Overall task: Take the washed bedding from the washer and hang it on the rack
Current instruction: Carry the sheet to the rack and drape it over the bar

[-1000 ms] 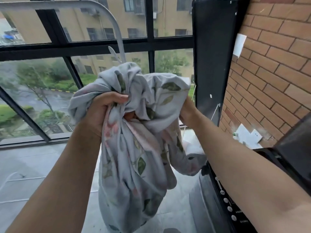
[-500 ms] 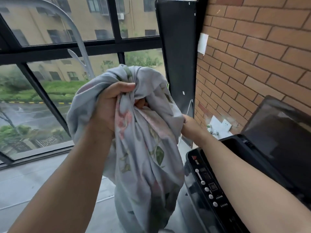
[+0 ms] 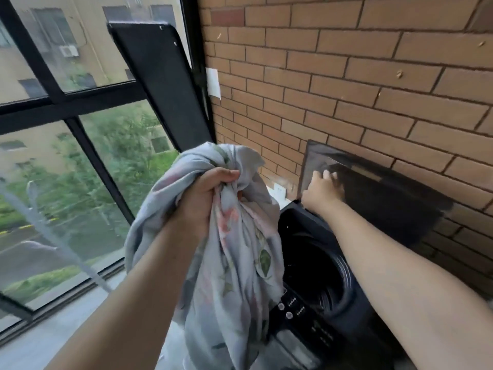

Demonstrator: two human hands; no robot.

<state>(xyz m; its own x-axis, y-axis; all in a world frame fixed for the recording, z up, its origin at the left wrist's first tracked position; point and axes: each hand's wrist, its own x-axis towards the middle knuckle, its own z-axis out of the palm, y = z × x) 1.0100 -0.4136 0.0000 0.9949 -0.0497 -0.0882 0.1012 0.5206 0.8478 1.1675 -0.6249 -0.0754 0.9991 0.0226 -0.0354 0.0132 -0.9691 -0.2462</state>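
Note:
The washed bedding, pale grey with pink flowers and green leaves, hangs in a bunched mass at centre. My left hand grips its gathered top and holds it up beside the washer. The black top-loading washer stands at lower right, its drum open and dark. Its raised lid leans against the brick wall. My right hand holds the lid at its upper left corner, fingers over the edge. A blurred grey tube of the rack crosses the far left.
A brick wall runs along the right, behind the washer. A black panel leans in the corner by the black-framed window. White sockets sit low on the wall. The washer's control panel faces me.
My view has swung right toward the washer. My right hand has let go of the bedding and moved onto the washer lid. The left hand still holds the bedding.

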